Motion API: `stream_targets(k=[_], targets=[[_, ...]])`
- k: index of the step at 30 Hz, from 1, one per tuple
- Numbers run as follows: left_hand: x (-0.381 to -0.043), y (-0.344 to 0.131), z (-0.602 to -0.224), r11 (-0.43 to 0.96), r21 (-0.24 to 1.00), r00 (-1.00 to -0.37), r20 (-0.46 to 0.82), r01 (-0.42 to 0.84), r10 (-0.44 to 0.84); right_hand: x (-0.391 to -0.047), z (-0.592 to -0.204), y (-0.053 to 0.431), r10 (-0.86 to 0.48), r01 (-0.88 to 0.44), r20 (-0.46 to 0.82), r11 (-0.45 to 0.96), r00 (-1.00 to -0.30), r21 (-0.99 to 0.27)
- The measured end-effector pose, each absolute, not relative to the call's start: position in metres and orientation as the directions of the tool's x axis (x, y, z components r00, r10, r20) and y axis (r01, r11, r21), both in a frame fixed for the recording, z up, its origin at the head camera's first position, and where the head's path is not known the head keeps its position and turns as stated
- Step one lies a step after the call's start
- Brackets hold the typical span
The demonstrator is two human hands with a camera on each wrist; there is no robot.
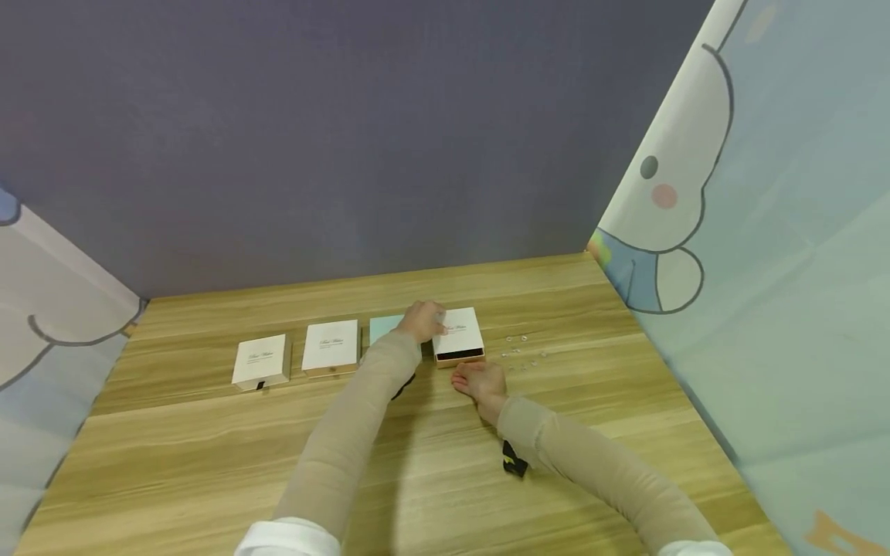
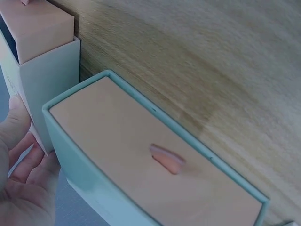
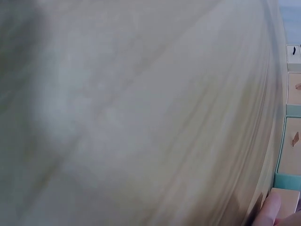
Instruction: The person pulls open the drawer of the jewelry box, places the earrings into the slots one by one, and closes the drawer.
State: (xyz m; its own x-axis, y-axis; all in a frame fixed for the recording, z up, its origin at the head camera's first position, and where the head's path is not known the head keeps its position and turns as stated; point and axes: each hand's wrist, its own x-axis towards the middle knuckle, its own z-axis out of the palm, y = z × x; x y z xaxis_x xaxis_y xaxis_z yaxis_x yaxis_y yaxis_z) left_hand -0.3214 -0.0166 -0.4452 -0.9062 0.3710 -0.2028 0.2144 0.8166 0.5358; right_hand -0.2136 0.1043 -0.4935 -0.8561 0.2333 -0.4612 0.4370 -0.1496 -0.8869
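Note:
A white drawer box (image 1: 459,328) with a pinkish drawer (image 2: 40,28) lies at the right end of a row of boxes. The drawer stands part way out of its sleeve, and a dark strip of its inside shows. My left hand (image 1: 422,320) grips the sleeve by its left side, thumb (image 2: 18,122) on one face and fingers bent against another. At the drawer's front is my right hand (image 1: 481,380), its thumb and fingertips close together there; the pull tab between them is hidden. Beside the left hand sits a turquoise box (image 2: 75,141) with a pink tabbed drawer front.
Two more white boxes (image 1: 331,346) (image 1: 261,361) stand farther left, one with a black tab. Several small clear pieces (image 1: 516,350) lie scattered on the wooden table (image 1: 208,463) right of the gripped box. A dark wall backs the table, with printed panels at both sides.

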Motion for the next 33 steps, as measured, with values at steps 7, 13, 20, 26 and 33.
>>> stream_targets(k=[7,13,20,26,33], targets=[[-0.318,-0.012,-0.446,0.813,0.547,-0.908,-0.207,0.202,0.365,-0.208,-0.492,0.106,0.235,0.441,-0.474,-0.183,-0.849,-0.879],[-0.318,-0.010,-0.448,0.810,0.547,-0.910,-0.193,0.210,0.367,-0.202,-0.493,0.108,0.238,0.427,-0.465,-0.195,-0.853,-0.883],[-0.320,-0.011,-0.449,0.802,0.565,-0.914,-0.195,0.192,0.356,-0.201,-0.495,0.107,0.238,0.415,-0.454,-0.197,-0.859,-0.888],[-0.321,-0.011,-0.449,0.809,0.558,-0.923,-0.183,0.186,0.339,-0.202,-0.496,0.107,0.228,0.416,-0.454,-0.196,-0.861,-0.888],[-0.321,-0.009,-0.449,0.810,0.547,-0.910,-0.189,0.214,0.368,-0.199,-0.497,0.110,0.226,0.419,-0.455,-0.191,-0.861,-0.888]])
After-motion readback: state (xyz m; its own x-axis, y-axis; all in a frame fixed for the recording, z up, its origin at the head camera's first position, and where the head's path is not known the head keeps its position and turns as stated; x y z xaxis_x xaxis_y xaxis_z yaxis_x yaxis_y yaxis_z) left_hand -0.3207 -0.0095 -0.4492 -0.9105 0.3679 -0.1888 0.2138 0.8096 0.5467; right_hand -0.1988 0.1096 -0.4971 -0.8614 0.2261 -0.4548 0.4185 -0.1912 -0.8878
